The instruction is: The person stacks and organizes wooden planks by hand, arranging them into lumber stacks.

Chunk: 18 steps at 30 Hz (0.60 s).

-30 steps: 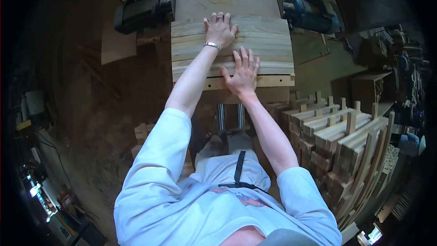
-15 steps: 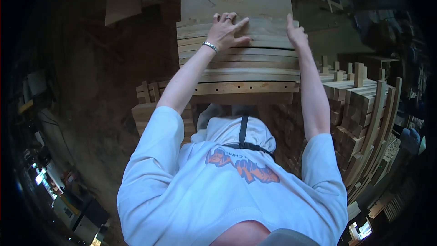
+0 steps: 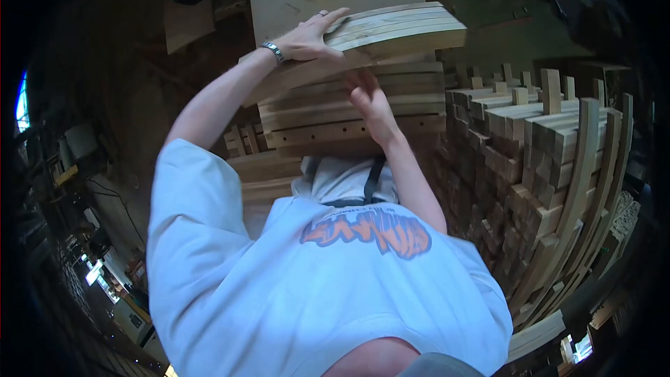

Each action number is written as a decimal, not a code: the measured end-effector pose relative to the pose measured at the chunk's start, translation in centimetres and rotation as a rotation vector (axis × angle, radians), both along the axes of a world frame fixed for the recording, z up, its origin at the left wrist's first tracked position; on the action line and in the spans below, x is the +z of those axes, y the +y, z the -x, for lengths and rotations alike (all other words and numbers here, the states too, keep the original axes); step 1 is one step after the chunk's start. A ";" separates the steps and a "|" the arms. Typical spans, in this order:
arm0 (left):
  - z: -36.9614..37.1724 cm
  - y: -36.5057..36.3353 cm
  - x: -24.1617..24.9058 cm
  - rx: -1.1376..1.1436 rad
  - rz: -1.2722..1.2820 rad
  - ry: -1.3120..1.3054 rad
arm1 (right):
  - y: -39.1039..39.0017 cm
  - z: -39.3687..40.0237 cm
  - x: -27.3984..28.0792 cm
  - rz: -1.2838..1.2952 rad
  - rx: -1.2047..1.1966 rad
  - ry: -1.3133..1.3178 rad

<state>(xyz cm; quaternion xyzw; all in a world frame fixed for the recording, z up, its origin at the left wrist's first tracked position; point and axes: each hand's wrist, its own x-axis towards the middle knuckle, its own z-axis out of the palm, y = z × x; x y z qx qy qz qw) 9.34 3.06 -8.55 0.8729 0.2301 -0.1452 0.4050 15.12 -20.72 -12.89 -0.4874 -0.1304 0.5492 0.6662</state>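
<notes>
Boards (image 3: 405, 26) at upper centre are now raised from the pile (image 3: 415, 87). Left hand (image 3: 307, 40) clasps them; right hand's (image 3: 375, 110) grip, I cannot tell.

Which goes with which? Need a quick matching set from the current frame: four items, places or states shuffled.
Column 1
1. Left hand
2. Right hand
3. Bracelet
4. Wood stack

Column 2
A. Has upright sticks in it
B. Reaching in below the held boards
C. Around the left wrist
D. On top of the held boards

Pairs: 1-D, 2-B, 3-C, 4-A
</notes>
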 end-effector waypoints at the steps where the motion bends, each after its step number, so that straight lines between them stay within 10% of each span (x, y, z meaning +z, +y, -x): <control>1: 0.5 -2.0 1.1 0.004 0.009 0.002 | 0.1 0.2 -0.3 0.009 0.004 0.002; 5: 1.9 -7.0 3.7 0.202 0.681 -0.063 | -1.3 0.4 2.4 -0.112 -0.338 0.310; 8: 5.0 -7.7 -2.2 0.226 0.423 -0.238 | -5.3 -0.6 5.4 -0.146 -0.575 0.225; 10: 7.2 -9.1 -5.5 -0.256 -0.501 -0.208 | -7.7 -0.4 6.8 -0.216 -0.609 0.132; 18: 7.4 -10.5 -8.9 -0.199 -0.601 -0.316 | -18.9 8.5 9.4 -0.368 -0.768 0.040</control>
